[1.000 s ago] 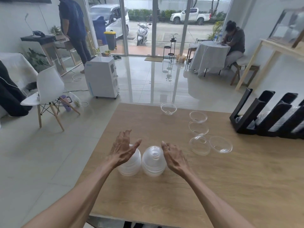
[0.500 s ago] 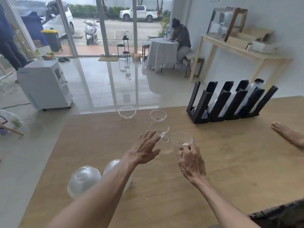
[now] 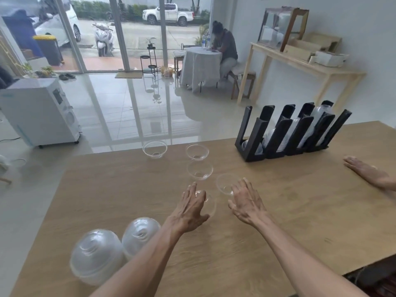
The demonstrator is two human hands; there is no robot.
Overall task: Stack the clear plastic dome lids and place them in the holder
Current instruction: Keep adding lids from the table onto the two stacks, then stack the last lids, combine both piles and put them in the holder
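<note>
Presently both hands hover open: left hand (image 3: pixel 189 207) over a loose dome lid (image 3: pixel 209 202), right hand (image 3: pixel 246 202) beside another (image 3: pixel 224 184). Advise gripping rims lightly, nesting squarely; holder (image 3: pixel 257 136) stands far right.

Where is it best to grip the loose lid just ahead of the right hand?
Probably by its rim, from above. The lid lies open side up like a bowl, so the thin edge is exposed, and the right hand is already beside it, open.
</note>
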